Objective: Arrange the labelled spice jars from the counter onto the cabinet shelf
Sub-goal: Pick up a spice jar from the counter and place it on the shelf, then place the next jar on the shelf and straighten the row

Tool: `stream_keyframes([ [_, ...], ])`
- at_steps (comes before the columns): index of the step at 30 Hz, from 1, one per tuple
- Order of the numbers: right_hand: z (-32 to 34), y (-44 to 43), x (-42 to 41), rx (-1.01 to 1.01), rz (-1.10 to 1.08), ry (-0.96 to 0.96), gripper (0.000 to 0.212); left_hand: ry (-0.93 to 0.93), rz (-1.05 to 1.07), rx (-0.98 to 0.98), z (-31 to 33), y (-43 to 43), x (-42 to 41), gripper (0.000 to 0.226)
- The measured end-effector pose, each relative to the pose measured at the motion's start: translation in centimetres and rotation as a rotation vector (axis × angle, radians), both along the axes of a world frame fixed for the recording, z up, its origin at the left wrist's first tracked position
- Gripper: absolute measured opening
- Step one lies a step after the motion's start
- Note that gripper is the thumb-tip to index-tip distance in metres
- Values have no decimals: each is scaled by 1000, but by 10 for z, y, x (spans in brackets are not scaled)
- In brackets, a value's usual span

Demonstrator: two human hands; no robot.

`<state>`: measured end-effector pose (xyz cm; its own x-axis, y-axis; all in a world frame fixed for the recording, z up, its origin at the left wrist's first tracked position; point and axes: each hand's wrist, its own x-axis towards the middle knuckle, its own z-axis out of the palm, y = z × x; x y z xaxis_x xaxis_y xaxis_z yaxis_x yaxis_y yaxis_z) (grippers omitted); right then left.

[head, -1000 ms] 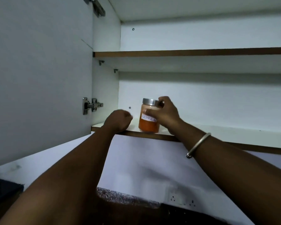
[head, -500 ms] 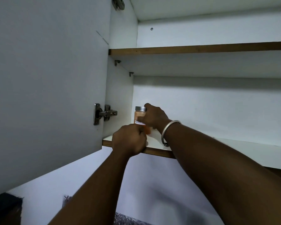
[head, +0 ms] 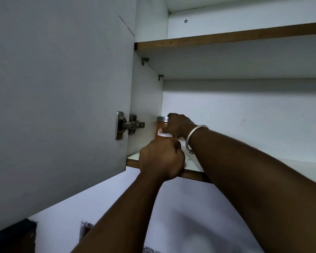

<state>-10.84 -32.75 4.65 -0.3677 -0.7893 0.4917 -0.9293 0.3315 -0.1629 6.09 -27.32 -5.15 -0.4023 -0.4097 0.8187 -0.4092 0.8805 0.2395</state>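
A spice jar (head: 161,127) with orange powder, a silver lid and a white handwritten label stands at the back left corner of the lower cabinet shelf (head: 254,169), close to the side wall. My right hand (head: 179,126), with a silver bangle on the wrist, wraps around the jar from the right. My left hand (head: 161,158) is curled into a fist at the shelf's front edge, just in front of the jar, hiding the jar's base. Whether the left hand holds anything cannot be made out.
The open cabinet door (head: 58,106) hangs at the left on a metal hinge (head: 129,125). An upper shelf (head: 226,36) runs above. The lower shelf stretches bare to the right. Below are a white wall and a dark counter corner (head: 11,234).
My right hand has pushed the jar from the shelf's front edge back and left into the corner. The left fist stayed at the shelf edge while the view moved closer and upward.
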Motion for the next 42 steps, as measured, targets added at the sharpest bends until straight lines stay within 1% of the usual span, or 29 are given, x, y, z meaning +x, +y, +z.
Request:
stream_keyframes([
  [1, -3, 4, 3, 3, 57, -148, 82, 3, -5, 8, 0, 0, 1, 22],
  [2, -7, 9, 8, 1, 142, -373, 102, 4, -6, 11, 1, 0, 2, 21],
  [3, -9, 20, 11, 10, 183, -566, 115, 0, -10, 20, 1, 2, 3, 21],
  [4, -8, 33, 13, 29, 172, -680, 118, 3, -14, 26, 2, 2, 2, 22],
  [5, -8, 49, 13, 89, 109, -699, 113, 7, -14, 35, 0, 4, 2, 25],
  [6, -9, 65, 14, 166, 58, -697, 101, 14, -8, 37, 0, 5, 1, 28],
  [7, -11, 80, 17, 229, 43, -674, 83, 20, 1, 43, 1, 5, 1, 32],
  [9, -23, 121, 29, 283, 59, -602, 47, 15, 19, 71, 2, 14, 5, 38],
  [11, -42, 161, 55, 272, 127, -471, 34, 13, 51, 94, -2, 27, 13, 39],
  [12, -48, 178, 69, 279, 160, -386, 30, 3, 61, 102, -1, 34, 16, 36],
  [13, -61, 198, 82, 301, 155, -280, 35, -2, 31, 118, -8, 46, 19, 32],
  [15, -76, 236, 108, 332, 99, -42, 40, 54, -139, 139, -15, 77, 19, 27],
  [17, -95, 270, 117, 250, 92, 196, 32, 163, -289, 90, -32, 112, 18, 26],
  [19, -132, 309, 120, 107, 150, 194, 23, 300, -356, 66, -72, 152, 26, 22],
  [20, -161, 328, 122, 30, 207, 138, 25, 342, -383, 56, -101, 173, 34, 19],
  [21, -194, 343, 123, -33, 256, 71, 33, 346, -402, 35, -132, 192, 42, 18],
  [22, -230, 358, 127, -46, 292, -8, 40, 302, -418, 50, -165, 210, 50, 19],
  [23, -272, 373, 130, -21, 324, -107, 45, 210, -440, 118, -201, 227, 59, 22],
  [25, -357, 396, 131, 162, 323, -267, 47, -61, -491, 310, -272, 251, 73, 29],
  [26, -397, 404, 128, 294, 293, -295, 47, -211, -519, 418, -306, 259, 79, 35],
  [27, -435, 411, 125, 436, 248, -284, 50, -345, -528, 522, -337, 264, 84, 39],
  [28, -469, 418, 123, 570, 187, -245, 59, -449, -508, 612, -365, 269, 89, 41],
  [30, -522, 429, 125, 786, 80, -192, 86, -574, -408, 707, -409, 275, 98, 42],
  [31, -542, 433, 128, 854, 65, -197, 96, -625, -360, 732, -425, 276, 102, 43],
  [33, -567, 438, 132, 906, 83, -211, 103, -695, -313, 757, -445, 276, 109, 43],
  [35, -574, 440, 132, 896, 83, -206, 99, -709, -296, 764, -454, 274, 114, 42],
  [38, -563, 439, 129, 831, 45, -151, 84, -687, -292, 764, -457, 271, 119, 40],
  [39, -559, 439, 128, 825, 41, -162, 84, -678, -298, 768, -457, 270, 120, 40],
  [42, -546, 441, 125, 857, 34, -220, 92, -669, -315, 785, -456, 268, 121, 37],
])
